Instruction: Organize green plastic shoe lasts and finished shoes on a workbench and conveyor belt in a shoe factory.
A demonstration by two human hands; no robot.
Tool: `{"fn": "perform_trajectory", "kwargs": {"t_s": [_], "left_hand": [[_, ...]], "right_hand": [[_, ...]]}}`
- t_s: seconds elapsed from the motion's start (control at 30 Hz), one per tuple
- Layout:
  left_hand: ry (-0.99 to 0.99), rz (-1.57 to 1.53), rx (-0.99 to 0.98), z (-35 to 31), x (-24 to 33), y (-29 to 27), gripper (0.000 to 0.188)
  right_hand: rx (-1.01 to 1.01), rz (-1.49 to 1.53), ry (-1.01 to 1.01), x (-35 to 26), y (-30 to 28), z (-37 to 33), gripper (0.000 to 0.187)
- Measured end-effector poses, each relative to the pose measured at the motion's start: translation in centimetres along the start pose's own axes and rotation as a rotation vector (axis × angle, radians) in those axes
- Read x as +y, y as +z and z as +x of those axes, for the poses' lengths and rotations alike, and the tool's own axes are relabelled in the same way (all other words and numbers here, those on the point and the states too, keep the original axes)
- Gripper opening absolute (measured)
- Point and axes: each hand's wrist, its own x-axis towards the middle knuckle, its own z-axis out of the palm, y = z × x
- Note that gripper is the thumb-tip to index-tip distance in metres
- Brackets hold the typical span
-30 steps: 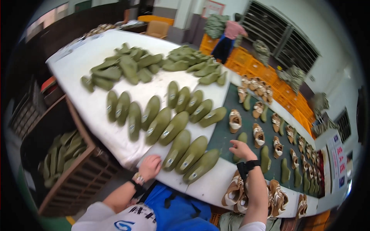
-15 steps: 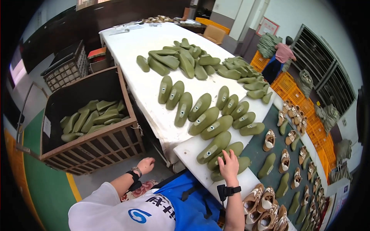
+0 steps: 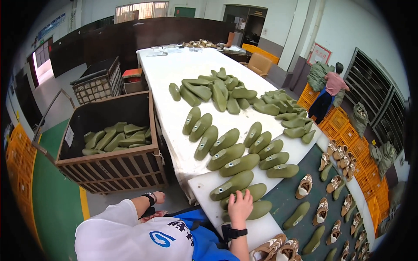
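Green shoe lasts lie in slanting rows on the white table (image 3: 172, 150) in front of me. My right hand (image 3: 241, 208) reaches over the nearest row with its fingers spread. Its fingertips rest on a green shoe last (image 3: 256, 190), and the last is not gripped. Another last (image 3: 261, 209) lies beside the palm on the near side, and a third last (image 3: 230, 186) lies just beyond the fingers. My left hand (image 3: 160, 197) hangs left of the table edge, its fingers curled in, with nothing seen in it.
A wood-framed cart (image 3: 115, 154) holding more lasts stands at left. Farther up the table is a heap of lasts (image 3: 220, 93). On the right, a green conveyor belt (image 3: 281, 201) carries brown-and-white shoes (image 3: 305, 186) and lasts. A person (image 3: 333, 87) stands by orange crates (image 3: 335, 124).
The view has tilted up, showing more of the room. My right hand stays at the nearest lasts, its fingers still spread. My left hand has drawn slightly toward my body.
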Motion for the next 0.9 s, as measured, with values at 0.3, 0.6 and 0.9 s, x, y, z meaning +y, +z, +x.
{"fn": "perform_trajectory", "kwargs": {"t_s": [0.3,0.6,0.9], "left_hand": [[0.255,-0.253,0.062,-3.5,11.4,-6.0,0.036],[-0.076,0.079,-0.135,-7.8,-0.1,1.2,0.032],[-0.029,-0.137,0.046,-10.3,2.8,-4.8,0.030]], "right_hand": [[0.013,0.029,0.004,0.2,-0.2,0.2,0.026],[-0.023,0.109,0.026,0.7,-0.6,-0.2,0.027],[-0.028,0.140,0.041,1.1,-0.8,0.4,0.026]]}}
